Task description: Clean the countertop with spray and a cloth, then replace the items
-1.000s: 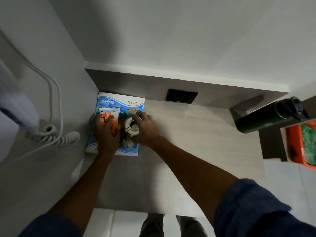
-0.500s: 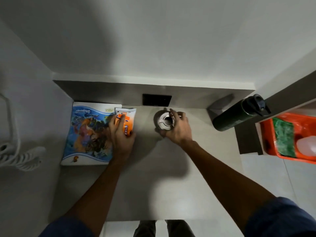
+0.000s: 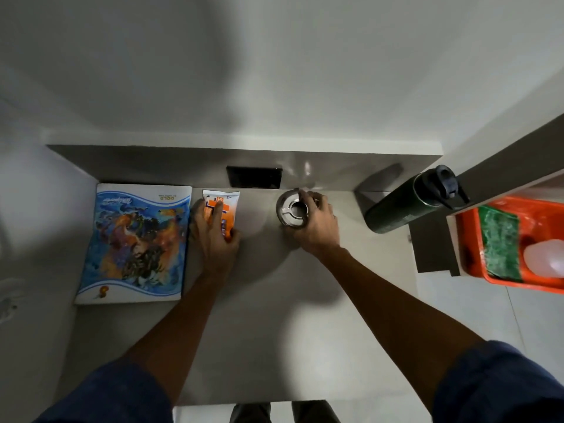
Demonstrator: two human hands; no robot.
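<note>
On the grey countertop (image 3: 259,315), my left hand (image 3: 215,236) lies on an orange-and-white tube (image 3: 222,206), fingers wrapped over it, just right of a blue illustrated book (image 3: 134,242) that lies flat in the back left corner. My right hand (image 3: 317,227) grips a round steel container (image 3: 291,210) from its right side, and the container stands on the counter near the back wall. A dark green bottle (image 3: 406,206) stands at the counter's right end. Off to the right, an orange tray (image 3: 470,236) holds a green cloth (image 3: 499,242) and a white spray bottle (image 3: 546,261).
A black socket plate (image 3: 254,177) is set in the back wall above the counter. A dark panel (image 3: 433,248) sits below the green bottle. My feet show on the pale floor (image 3: 488,315) below the counter's front edge.
Both hands lifted the tube and the steel container off the book and moved them right. The tube now rests beside the book, the container near the wall's middle.
</note>
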